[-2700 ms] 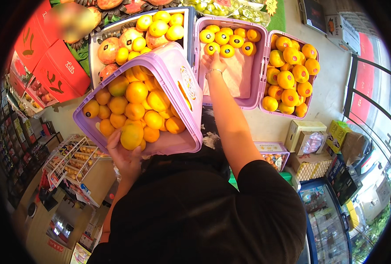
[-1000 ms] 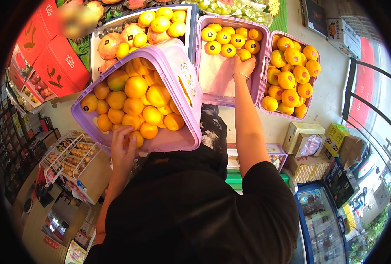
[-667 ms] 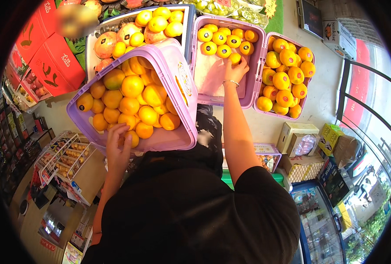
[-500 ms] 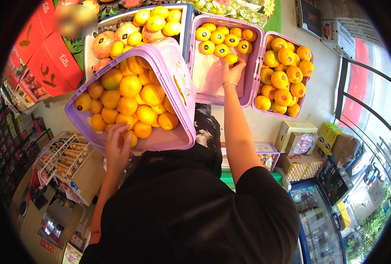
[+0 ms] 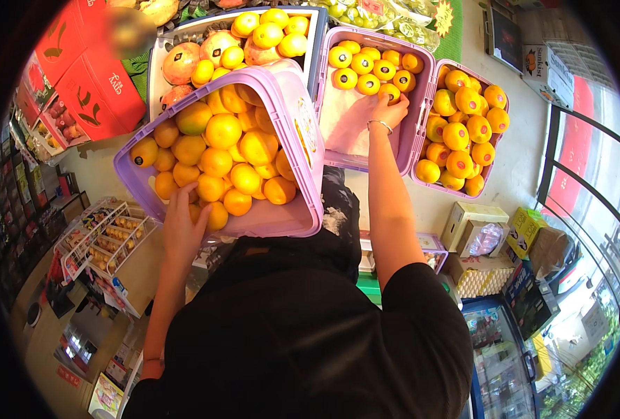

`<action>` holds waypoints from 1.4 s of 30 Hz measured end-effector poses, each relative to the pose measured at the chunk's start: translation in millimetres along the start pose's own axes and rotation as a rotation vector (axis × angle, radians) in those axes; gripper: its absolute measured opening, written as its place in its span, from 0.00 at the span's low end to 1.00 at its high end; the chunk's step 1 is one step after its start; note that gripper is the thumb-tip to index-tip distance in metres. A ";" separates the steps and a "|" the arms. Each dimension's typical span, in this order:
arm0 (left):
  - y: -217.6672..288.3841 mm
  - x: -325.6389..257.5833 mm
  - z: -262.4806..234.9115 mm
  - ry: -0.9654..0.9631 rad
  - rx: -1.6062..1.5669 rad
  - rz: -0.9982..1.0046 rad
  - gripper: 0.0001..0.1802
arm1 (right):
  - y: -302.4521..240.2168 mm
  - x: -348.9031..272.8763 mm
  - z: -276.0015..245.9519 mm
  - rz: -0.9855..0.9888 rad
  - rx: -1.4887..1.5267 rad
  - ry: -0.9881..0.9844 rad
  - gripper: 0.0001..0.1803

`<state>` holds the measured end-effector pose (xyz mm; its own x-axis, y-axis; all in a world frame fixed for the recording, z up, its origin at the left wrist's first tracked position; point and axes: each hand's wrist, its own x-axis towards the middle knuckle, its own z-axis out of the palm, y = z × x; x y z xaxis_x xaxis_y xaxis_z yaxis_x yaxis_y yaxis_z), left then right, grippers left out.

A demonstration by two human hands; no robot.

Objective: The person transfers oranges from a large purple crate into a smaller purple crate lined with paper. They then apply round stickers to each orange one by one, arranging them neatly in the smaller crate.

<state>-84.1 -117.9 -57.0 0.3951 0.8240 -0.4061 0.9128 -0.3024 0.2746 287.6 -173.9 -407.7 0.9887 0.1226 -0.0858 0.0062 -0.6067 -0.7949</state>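
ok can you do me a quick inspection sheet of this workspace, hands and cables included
Surface: pale base of the middle lilac crate, partly shadowed
Things: tilted lilac crate of orange fruit; middle crate, stickered fruit toward its far side
Clutter: red boxes, stacked cartons
Hands: left hand at the tilted crate's fruit; right hand gripping one stickered fruit
Cables: nothing seen
Surroundings: wire display rack, blue-framed glass case
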 end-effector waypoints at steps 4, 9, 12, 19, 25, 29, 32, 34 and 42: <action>-1.4 -3.5 0.7 -0.022 -0.075 -0.025 0.27 | -23.3 4.0 2.8 0.130 0.008 0.029 0.27; -5.7 2.7 -9.5 -0.144 -0.073 -0.071 0.28 | 15.0 17.9 1.9 -0.059 0.056 0.000 0.34; -8.1 1.0 -24.5 -0.235 0.066 -0.144 0.31 | 60.9 30.6 8.6 0.045 0.247 -0.127 0.38; -34.6 -31.1 -24.2 -0.337 0.029 -0.136 0.38 | -46.6 -8.8 -84.6 0.184 0.574 -0.290 0.26; -79.7 -45.8 22.1 -0.057 -0.199 0.013 0.42 | -259.6 -95.4 -171.7 -0.812 0.407 -0.443 0.13; -66.2 -38.7 3.5 -0.158 0.091 -0.010 0.41 | -329.5 -173.2 -154.9 -1.371 0.333 -1.055 0.10; -80.4 -44.2 27.1 -0.009 0.065 0.145 0.32 | -332.5 -242.2 -144.2 -1.380 0.016 -1.552 0.11; -86.0 -41.3 35.0 -0.003 0.046 0.136 0.28 | -335.8 -263.1 -121.5 -1.203 -0.276 -1.963 0.14; -76.5 -30.2 33.3 -0.006 0.084 -0.084 0.22 | -275.4 -273.6 -111.9 -1.546 -0.322 -1.650 0.17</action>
<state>-162.4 -135.6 -94.7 0.3175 0.8452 -0.4299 0.9480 -0.2720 0.1654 32.1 -128.2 -98.1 -0.7218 0.6853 -0.0964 0.5691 0.5085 -0.6462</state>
